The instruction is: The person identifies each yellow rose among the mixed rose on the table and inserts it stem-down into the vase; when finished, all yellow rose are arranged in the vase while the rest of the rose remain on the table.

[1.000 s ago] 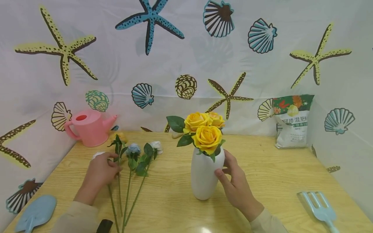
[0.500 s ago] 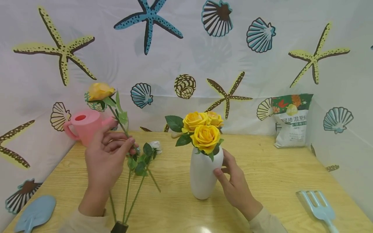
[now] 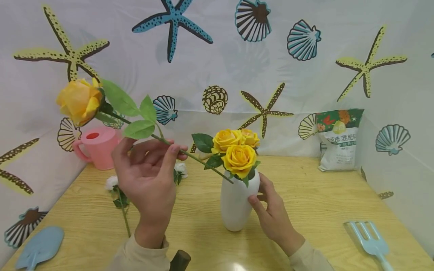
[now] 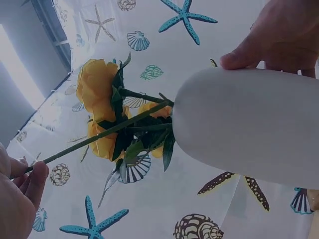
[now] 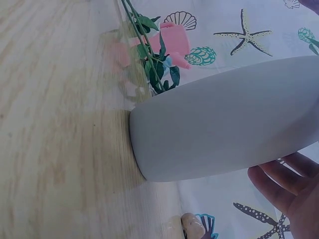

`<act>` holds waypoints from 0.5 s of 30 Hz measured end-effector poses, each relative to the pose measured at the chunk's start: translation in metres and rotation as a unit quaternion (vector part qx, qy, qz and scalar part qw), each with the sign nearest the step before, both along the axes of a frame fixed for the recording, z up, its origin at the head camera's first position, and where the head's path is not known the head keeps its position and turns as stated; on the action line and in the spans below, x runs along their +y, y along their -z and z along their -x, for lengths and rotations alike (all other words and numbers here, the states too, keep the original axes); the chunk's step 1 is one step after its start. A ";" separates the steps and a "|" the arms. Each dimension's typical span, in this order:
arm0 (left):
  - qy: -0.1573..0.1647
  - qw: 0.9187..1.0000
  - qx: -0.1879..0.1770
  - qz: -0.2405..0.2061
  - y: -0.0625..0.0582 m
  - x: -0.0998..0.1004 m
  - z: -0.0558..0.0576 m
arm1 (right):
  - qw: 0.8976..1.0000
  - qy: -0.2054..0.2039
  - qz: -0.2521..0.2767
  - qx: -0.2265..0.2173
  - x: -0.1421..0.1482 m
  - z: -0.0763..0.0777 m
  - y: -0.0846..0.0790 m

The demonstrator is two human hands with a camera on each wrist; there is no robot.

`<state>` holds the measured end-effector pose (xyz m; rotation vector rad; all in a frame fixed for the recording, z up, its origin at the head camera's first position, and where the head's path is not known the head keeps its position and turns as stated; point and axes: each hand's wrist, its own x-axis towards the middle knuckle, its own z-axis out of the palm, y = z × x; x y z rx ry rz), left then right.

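My left hand (image 3: 152, 192) pinches the green stem of a yellow rose (image 3: 79, 101) between thumb and fingers. The bloom points up to the left; the stem slants down rightward. Its cut end lies at the mouth of a white vase (image 3: 235, 210); whether it is inside the rim, I cannot tell. Several yellow roses (image 3: 240, 161) with dark leaves stand in that vase. My right hand (image 3: 276, 222) holds the vase from its right side, thumb in front. In the right wrist view the vase's base (image 5: 149, 144) rests on the wooden table (image 5: 60, 149).
White roses (image 3: 112, 183) lie on the table at left, partly hidden behind my left arm. A pink watering can (image 3: 100, 148) stands behind them. A blue shovel (image 3: 40, 244) lies front left, a blue hand fork (image 3: 371, 241) front right. A fertiliser bag (image 3: 340, 143) leans at back right.
My left hand has lifted a yellow rose from the flowers on the table and carried it rightward, bringing its stem end to the vase. The right hand has stayed on the vase.
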<state>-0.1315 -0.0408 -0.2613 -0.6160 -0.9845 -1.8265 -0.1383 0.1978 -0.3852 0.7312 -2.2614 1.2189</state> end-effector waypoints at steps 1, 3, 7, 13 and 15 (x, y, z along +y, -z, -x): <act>0.004 1.000 0.005 -0.008 -0.001 0.002 0.001 | 1.000 0.000 0.000 0.001 0.000 0.000 0.000; 0.010 1.000 0.009 -0.021 -0.001 0.005 0.003 | 1.000 0.001 0.000 0.002 0.000 0.000 0.001; 0.016 1.000 0.005 -0.005 0.000 0.010 0.004 | 1.000 -0.001 0.002 0.005 0.000 0.001 0.001; 0.034 0.999 -0.011 0.025 0.004 0.016 0.005 | 1.000 -0.004 0.005 0.008 0.000 0.001 0.002; 0.042 0.998 -0.017 0.032 0.006 0.019 0.005 | 1.000 -0.005 0.006 0.008 0.000 0.002 0.002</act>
